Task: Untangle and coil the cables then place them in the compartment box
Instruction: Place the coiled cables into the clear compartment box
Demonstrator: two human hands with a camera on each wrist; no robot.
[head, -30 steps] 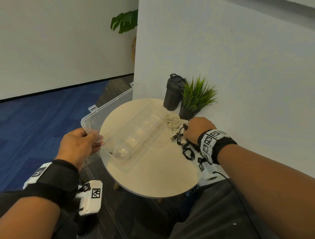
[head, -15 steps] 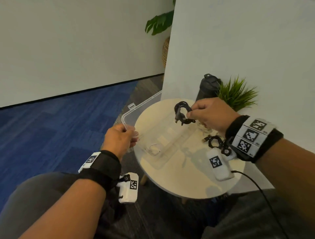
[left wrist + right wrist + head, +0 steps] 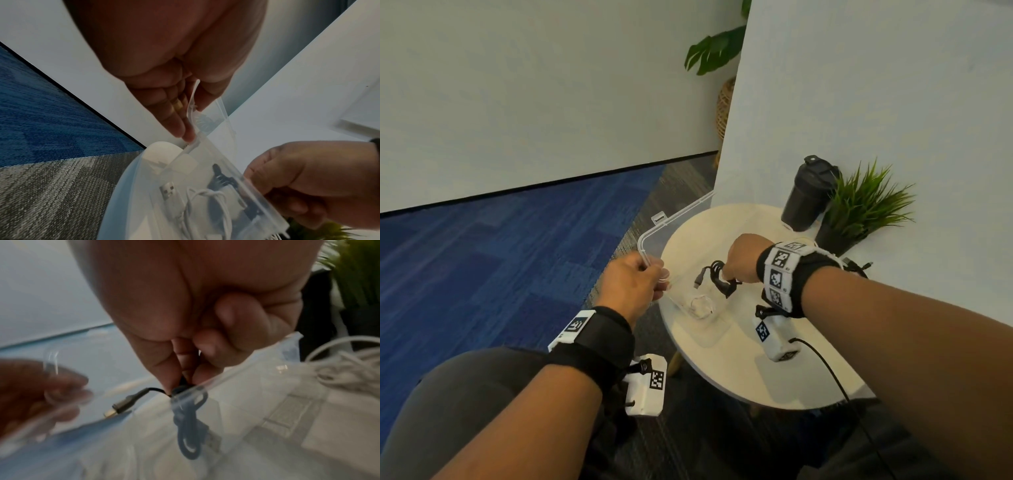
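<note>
While pinched in the right hand (image 3: 743, 257), black cable (image 3: 717, 278) above box (image 3: 654, 236), lid in left hand's (image 3: 631, 284) pinch.

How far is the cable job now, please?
Done: one coiled white cable lies in the compartment box. In hand: the right hand lowers a coiled black cable into it; the left hand holds the lid open. Left: more cables by the plant.

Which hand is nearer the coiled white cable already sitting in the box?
Right. The right hand pinches the black cable over the compartment box, just above the white cable. The left hand grips the lid edge, off to the side.
</note>
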